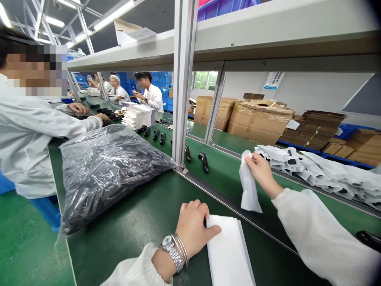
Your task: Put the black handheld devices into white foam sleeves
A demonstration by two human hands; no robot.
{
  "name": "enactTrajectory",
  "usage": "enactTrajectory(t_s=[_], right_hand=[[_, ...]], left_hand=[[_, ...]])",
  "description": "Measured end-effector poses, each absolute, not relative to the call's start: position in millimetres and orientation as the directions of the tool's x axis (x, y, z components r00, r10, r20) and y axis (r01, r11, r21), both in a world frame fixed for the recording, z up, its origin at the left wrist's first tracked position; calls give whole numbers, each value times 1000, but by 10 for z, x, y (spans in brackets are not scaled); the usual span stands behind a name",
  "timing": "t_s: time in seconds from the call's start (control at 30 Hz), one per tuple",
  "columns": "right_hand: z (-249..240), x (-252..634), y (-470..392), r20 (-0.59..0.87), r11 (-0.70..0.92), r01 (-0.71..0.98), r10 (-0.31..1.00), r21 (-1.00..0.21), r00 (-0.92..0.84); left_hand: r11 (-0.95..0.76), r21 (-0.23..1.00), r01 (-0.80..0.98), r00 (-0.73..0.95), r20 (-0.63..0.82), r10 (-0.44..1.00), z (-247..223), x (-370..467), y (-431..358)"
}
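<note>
My right hand (262, 172) pinches the top end of a thin white pouch (250, 194), which hangs over the green bench beside the metal rail. Whether anything is inside it I cannot tell. My left hand (193, 228), with a watch and bangles at the wrist, has its fingers curled down. Its thumb lies over the corner of a stack of flat white pouches (228, 254). A small dark bit shows between those fingers and the stack; most of it is hidden. Beyond the rail lies a black handheld device (204, 163), with several more in a row farther left.
A large clear bag (110, 171) full of dark items covers the bench's left side. White wrapped pieces (321, 171) lie piled at right. A metal post (181, 87) and overhead shelf (268, 35) frame the bench. A co-worker (32, 131) sits at left; cartons (257, 121) stand behind.
</note>
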State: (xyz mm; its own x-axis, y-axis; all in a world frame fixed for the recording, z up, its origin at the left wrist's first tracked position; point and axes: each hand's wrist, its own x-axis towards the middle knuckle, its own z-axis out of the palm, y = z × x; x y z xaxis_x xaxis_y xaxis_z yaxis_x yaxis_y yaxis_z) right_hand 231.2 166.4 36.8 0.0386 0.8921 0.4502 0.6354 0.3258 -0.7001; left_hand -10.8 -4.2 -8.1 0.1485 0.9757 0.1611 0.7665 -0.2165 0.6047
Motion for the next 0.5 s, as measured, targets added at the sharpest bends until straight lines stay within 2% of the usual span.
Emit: enactTrajectory(t_s=[0.1, 0.17, 0.27, 0.37, 0.5], right_hand=[[309, 2309, 1940, 508, 351, 716, 861, -604, 7], [197, 2130, 2002, 505, 403, 736, 858, -545, -96], [6, 1665, 2003, 426, 492, 716, 856, -495, -293], [-138, 1151, 2015, 330, 538, 687, 842, -487, -426], [-243, 687, 2173, 243, 481, 690, 875, -541, -419]], left_hand=[[-290, 571, 768, 225, 183, 957, -92, -90, -46], [-334, 555, 762, 249, 225, 942, -88, -75, -43], [-359, 521, 774, 258, 258, 931, -83, -60, -37], [-364, 503, 784, 266, 257, 929, -92, -59, -33], [-385, 495, 779, 287, 264, 921, -119, -61, -31]])
